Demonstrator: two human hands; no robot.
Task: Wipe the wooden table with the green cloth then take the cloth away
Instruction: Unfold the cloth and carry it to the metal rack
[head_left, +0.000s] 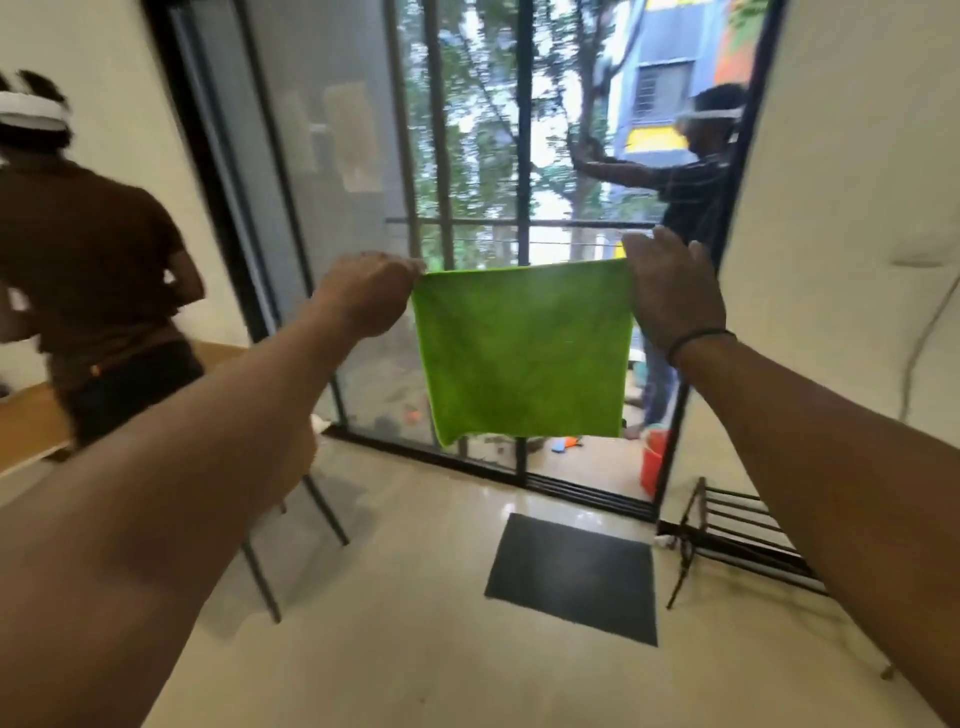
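The green cloth (524, 348) hangs spread flat in the air in front of a glass door, held up by its two top corners. My left hand (366, 293) pinches the top left corner with curled fingers. My right hand (670, 291) holds the top right corner, its back facing me and the fingers around the cloth's edge hidden. A wooden table (31, 415) shows partly at the far left, behind a person and my left forearm.
A person in a brown shirt (98, 270) stands at the left by the table. Another person (691, 208) stands on the balcony beyond the glass door. A black mat (574, 574) lies on the floor, a black metal rack (737, 535) at right, an orange bucket (655, 460) outside.
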